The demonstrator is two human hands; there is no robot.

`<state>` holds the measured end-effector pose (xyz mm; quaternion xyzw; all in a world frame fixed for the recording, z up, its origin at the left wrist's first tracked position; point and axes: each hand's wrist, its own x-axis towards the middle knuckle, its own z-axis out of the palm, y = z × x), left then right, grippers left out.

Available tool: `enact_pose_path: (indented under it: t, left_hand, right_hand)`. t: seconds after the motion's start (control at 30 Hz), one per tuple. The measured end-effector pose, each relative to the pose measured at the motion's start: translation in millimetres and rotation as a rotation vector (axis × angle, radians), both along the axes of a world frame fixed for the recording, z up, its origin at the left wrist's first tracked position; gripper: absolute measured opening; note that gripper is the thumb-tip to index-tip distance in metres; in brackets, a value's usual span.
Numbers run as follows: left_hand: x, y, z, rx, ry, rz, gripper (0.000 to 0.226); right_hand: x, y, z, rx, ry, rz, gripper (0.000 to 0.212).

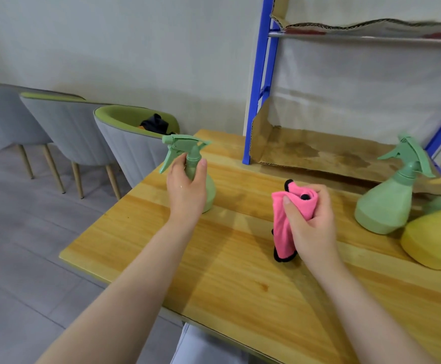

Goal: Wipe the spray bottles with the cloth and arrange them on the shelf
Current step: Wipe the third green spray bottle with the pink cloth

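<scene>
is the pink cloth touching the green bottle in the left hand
Apart. The head view shows bare table between the pink cloth, gripped by the right hand, and the green bottle the left hand holds.

You've got no readable text, labels, brands, numbers or signs anywhere in this view.
</scene>
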<state>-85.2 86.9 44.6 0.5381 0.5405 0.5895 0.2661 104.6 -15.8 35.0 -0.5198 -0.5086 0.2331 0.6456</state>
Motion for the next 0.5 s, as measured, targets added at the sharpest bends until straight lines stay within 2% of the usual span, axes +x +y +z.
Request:
enact_pose_path:
  t: [0.33,0.5]
  left_hand:
    - [11,-3,1,0.036,0.113,-0.058,0.044]
    - [41,-11,9,0.076,0.087,-0.251,0.015]
  right_hand:
    - [12,-3,16,0.092,0.060,0.028,0.019]
    - [30,-3,29,0.133,0.048,-0.052,0.014]
